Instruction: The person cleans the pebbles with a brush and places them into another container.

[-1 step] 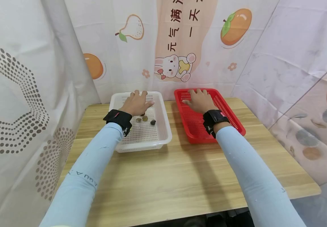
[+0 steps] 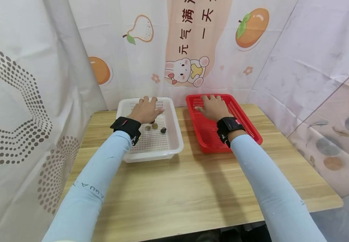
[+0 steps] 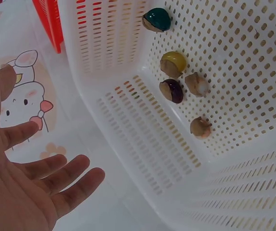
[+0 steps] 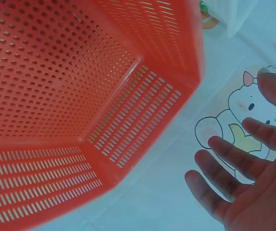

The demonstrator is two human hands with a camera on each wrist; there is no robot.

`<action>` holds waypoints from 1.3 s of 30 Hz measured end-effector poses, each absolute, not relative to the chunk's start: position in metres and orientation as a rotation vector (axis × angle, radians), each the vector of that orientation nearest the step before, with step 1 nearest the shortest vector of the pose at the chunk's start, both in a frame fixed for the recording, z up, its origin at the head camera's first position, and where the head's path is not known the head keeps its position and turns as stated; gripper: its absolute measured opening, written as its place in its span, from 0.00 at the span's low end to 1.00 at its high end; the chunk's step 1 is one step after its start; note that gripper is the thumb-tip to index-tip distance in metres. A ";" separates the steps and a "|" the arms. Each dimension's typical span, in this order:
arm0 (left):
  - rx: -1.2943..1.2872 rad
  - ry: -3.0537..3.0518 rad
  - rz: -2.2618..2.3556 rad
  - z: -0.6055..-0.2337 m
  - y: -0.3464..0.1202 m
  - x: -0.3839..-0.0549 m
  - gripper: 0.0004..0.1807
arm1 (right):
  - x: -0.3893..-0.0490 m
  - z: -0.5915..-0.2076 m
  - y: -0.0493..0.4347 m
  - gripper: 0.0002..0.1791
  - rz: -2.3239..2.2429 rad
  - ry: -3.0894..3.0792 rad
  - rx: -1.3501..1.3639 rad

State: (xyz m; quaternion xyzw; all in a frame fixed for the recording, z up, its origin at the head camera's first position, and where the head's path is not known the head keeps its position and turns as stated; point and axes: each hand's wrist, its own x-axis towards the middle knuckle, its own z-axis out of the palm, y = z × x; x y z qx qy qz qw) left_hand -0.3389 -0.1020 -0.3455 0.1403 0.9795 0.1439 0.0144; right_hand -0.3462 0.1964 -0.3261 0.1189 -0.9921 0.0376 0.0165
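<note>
White basket sits toward the far left corner of the bench, and the red basket stands just beside it, toward the far right corner! Nearest us, pale blue sleeves extend over the bench's front edge, black straps at the wrists. Inside the white basket lie five small pieces: green, yellow, dark purple, two paler ones. Hands well apart: left hand above the white basket, fingers loosely spread; right hand above the red one, fingers relaxed. Behind hangs a printed curtain.
</note>
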 end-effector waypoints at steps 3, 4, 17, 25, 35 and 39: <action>0.441 3.049 0.448 -0.347 -0.101 -0.341 0.39 | -0.347 -0.326 0.198 0.36 0.120 -3.087 0.359; 0.443 3.048 0.450 -0.348 -0.100 -0.342 0.39 | -0.347 -0.327 0.198 0.36 0.123 -3.091 0.351; 0.482 3.053 0.468 -0.351 -0.114 -0.335 0.40 | -0.342 -0.331 0.203 0.37 0.239 -3.090 0.332; 0.643 2.978 0.462 -0.357 -0.138 -0.314 0.24 | -0.331 -0.339 0.208 0.38 0.264 -3.093 0.376; 0.836 2.631 0.212 -0.376 -0.150 -0.290 0.14 | -0.318 -0.352 0.217 0.36 0.308 -3.062 0.460; 0.817 2.531 0.120 -0.378 -0.151 -0.284 0.17 | -0.316 -0.352 0.221 0.33 0.325 -3.036 0.483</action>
